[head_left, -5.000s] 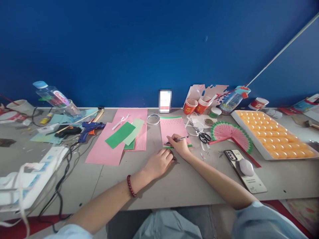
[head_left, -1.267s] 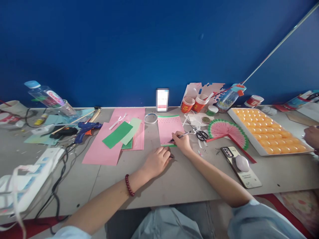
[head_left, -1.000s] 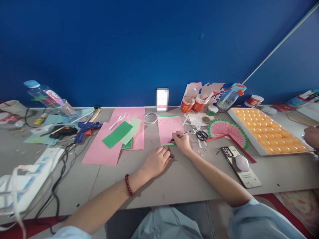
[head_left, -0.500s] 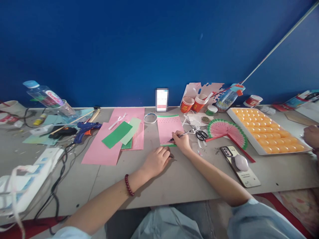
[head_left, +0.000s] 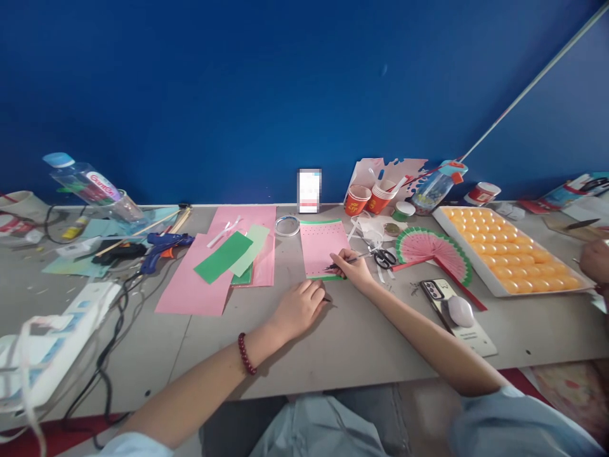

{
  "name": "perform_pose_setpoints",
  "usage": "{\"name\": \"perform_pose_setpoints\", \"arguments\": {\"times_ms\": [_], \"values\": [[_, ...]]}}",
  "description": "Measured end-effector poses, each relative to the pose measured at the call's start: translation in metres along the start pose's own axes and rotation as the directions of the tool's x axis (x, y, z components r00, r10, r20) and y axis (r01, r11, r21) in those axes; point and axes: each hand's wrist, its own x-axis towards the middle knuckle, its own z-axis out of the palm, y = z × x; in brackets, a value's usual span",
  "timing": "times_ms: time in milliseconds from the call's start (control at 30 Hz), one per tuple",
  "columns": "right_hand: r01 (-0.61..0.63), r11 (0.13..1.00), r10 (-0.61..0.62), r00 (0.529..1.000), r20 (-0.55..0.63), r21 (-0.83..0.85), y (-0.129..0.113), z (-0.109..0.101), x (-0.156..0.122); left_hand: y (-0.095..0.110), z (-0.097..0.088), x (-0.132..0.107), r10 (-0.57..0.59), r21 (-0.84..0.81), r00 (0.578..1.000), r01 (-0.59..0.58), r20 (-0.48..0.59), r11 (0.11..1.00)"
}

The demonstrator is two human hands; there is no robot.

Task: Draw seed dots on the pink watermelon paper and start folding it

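My right hand (head_left: 354, 270) is closed around a dark pen (head_left: 352, 259), its tip over the lower part of a pink sheet (head_left: 323, 247). The sheet has green strips at its far and near edges, with rows of small dark marks near the far one and a few near the close one. My left hand (head_left: 301, 309) rests curled on the table just in front of the sheet. From its fingertips pokes a small dark piece, which looks like a pen cap (head_left: 328, 299). Black-handled scissors (head_left: 384, 258) lie beside my right hand.
Pink and green papers (head_left: 190, 279) and a blue glue gun (head_left: 159, 247) lie left. A tape roll (head_left: 287, 235) sits behind. To the right are a watermelon-patterned paper fan (head_left: 419, 247), a phone (head_left: 476, 339), a tray of orange balls (head_left: 504, 247) and another person's hand (head_left: 594, 261).
My right hand and the pen have shifted slightly right along the sheet's near edge. My left hand stays put. At far right, a dark pointed object now shows near the other person's hand.
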Motion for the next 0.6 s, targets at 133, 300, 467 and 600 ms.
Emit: {"name": "perform_pose_setpoints", "arguments": {"times_ms": [133, 300, 467, 600], "values": [[0.103, 0.990, -0.112, 0.989, -0.100, -0.093, 0.002, 0.000, -0.008, 0.000, -0.001, -0.001, 0.010, 0.000, 1.000, -0.010, -0.010, 1.000], [0.087, 0.988, -0.101, 0.989, -0.108, -0.129, 0.006, 0.000, -0.007, 0.000, -0.001, -0.001, 0.001, -0.016, 1.000, -0.002, -0.019, 1.000], [0.084, 0.987, -0.098, 0.990, -0.102, -0.139, 0.010, -0.001, -0.006, 0.000, 0.000, -0.001, -0.001, -0.013, 1.000, 0.001, 0.000, 1.000], [0.105, 0.983, -0.121, 0.988, -0.099, -0.148, 0.012, -0.001, -0.005, 0.000, 0.000, 0.000, -0.006, -0.007, 1.000, 0.006, -0.003, 1.000]]}}
